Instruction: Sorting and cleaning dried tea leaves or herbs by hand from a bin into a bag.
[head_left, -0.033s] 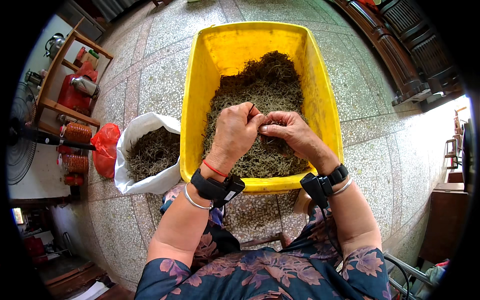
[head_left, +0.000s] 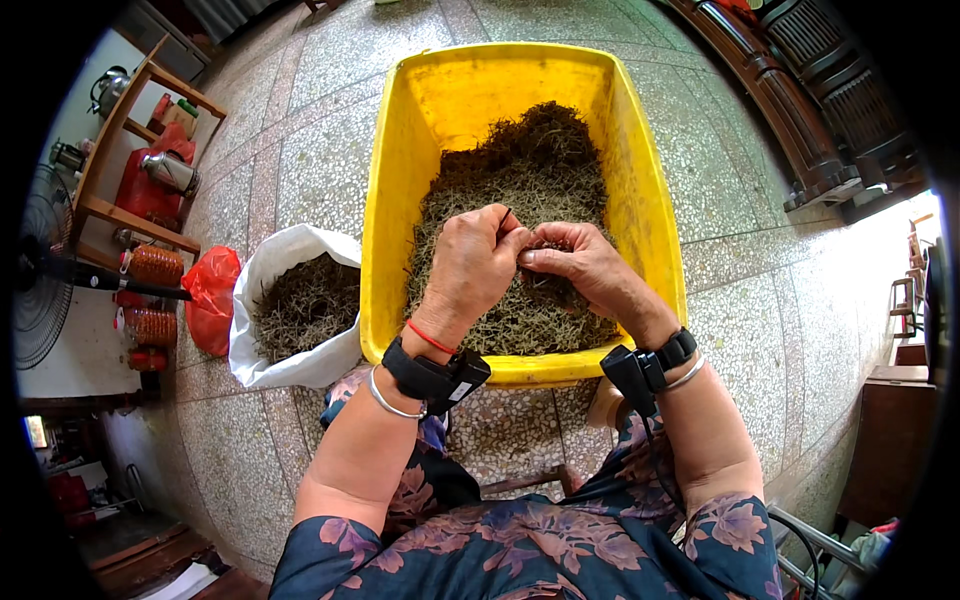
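Observation:
Both hands meet over a large yellow plastic tub [head_left: 650, 200], which holds a heap of dry, twiggy brown-green plant material [head_left: 550, 140]. My left hand [head_left: 470, 262] is closed in a pinch, and a thin dark stem [head_left: 506, 216] sticks up from its fingers. Touching those fingertips, my right hand [head_left: 592, 268] is also closed, thumb against forefinger. Some dried plant bits show just under its fingers, but what exactly it grips is partly hidden. A white woven sack [head_left: 262, 340] with similar darker dried stems [head_left: 308, 305] stands against the tub's left side.
A red plastic bag [head_left: 211, 300] lies left of the sack, near a black fan [head_left: 45, 270] and orange-filled jars [head_left: 155, 265]. A wooden rack [head_left: 100, 170] stands at the far left. Dark carved wooden furniture [head_left: 790, 110] is at the far right, on speckled tile flooring [head_left: 745, 320].

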